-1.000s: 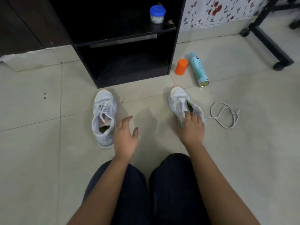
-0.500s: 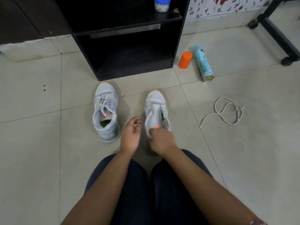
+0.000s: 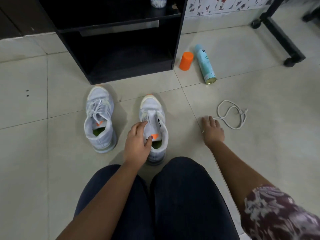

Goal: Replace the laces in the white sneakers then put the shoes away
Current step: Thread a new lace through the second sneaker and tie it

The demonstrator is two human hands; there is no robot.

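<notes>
unlaced sneaker [image 3: 151, 105] points toe-first toward cabinet [image 3: 129, 73], left hand [image 3: 137, 142] gripping it.

Floor [image 3: 259, 161]; sneakers [image 3: 99, 118], lace [image 3: 232, 113], spray can [image 3: 205, 64], cap [image 3: 186, 61]

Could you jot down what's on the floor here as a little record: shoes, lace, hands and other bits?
laced shoe: white sneaker with laces, upright on the tiled floor
unlaced shoe: white sneaker without laces, upright to its right
left hand: holds the unlaced sneaker's tongue
right hand: flat on the floor, at one end of the loose white lace
nearby: orange plastic cap, teal spray can lying down, black shelf unit
</notes>
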